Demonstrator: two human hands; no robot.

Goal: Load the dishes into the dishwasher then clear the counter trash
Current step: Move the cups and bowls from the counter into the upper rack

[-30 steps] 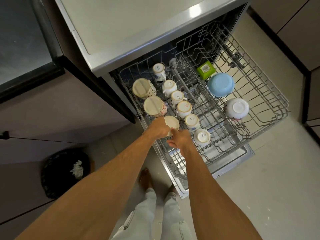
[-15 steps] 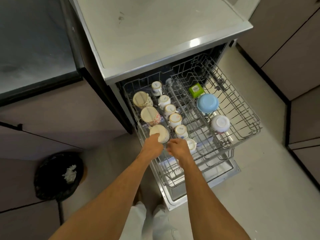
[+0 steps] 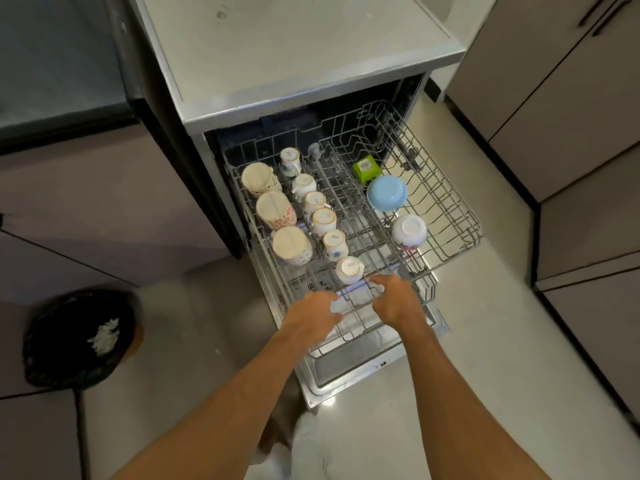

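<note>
Resting upside down in the extended upper rack (image 3: 462, 216) of the dishwasher (image 3: 197, 161), the dishes fall into three groups. Three large mugs (image 3: 275, 209) stand in a line along the rack's left side. Six small cups (image 3: 323, 220) run in a row just beside them, from the back toward the front. On the right half lie a blue bowl (image 3: 386, 194), a white bowl (image 3: 408, 230) nearer the front, and a green container (image 3: 365, 167) behind the blue bowl. My right grip (image 3: 394, 301) lies on the rack's front wires just in front of the nearest small cup, fingers stretched out toward the left and pinching nothing. My left grip (image 3: 311, 317) sits at the same front edge, near the right one but apart from it; blur hides whether its fingers curl round a wire, so I cannot tell. Below both, the open door (image 3: 346, 372) juts out over the pale floor (image 3: 485, 341). Above the rack is the grey counter (image 3: 294, 46). A black-lined trash bin (image 3: 69, 358) holding white scraps stands on the floor well to the left, and cabinets (image 3: 571, 116) fill the right.
</note>
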